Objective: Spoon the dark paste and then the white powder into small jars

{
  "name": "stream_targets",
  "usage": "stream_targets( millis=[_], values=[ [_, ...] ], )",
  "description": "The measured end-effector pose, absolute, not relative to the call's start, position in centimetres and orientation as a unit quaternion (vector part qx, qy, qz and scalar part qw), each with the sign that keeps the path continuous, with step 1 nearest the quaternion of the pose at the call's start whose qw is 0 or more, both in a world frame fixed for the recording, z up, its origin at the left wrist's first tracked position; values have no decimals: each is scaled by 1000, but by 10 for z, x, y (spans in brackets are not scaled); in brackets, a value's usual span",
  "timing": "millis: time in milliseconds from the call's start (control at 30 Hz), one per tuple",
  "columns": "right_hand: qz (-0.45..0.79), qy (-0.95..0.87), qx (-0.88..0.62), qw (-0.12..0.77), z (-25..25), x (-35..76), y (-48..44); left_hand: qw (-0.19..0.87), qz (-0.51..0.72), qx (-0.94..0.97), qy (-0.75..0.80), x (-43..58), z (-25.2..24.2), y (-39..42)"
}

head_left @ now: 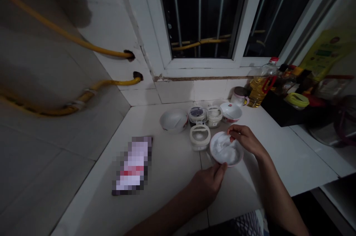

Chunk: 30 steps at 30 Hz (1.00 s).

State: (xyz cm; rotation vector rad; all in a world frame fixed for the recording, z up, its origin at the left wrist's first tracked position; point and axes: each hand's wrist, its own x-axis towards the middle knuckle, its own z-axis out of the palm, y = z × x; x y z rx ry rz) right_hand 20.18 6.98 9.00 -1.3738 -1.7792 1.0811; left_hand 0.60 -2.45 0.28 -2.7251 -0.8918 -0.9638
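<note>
While our left hand (207, 184) pinches the near rim of the bowl (226, 149) on the counter (167, 169), our right hand (244, 139) pinches white stuff inside — tipping could spill it.
</note>
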Motion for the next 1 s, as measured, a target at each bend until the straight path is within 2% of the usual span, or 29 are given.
stream_targets(
  millis=[567,733,867,933,1000],
  values=[
    [483,-581,-531,384,100,204,74,61,-323,-899,-290,6,0,-24],
    [484,-552,-517,440,100,202,73,59,-328,-898,-288,6,0,-24],
    [402,-587,-500,494,97,183,64,62,-332,-895,-290,7,3,-24],
    [295,-660,-482,495,95,172,58,65,-329,-895,-294,7,5,-24],
    [169,-767,-419,455,92,165,53,67,-327,-896,-294,8,5,-24]
  ],
)
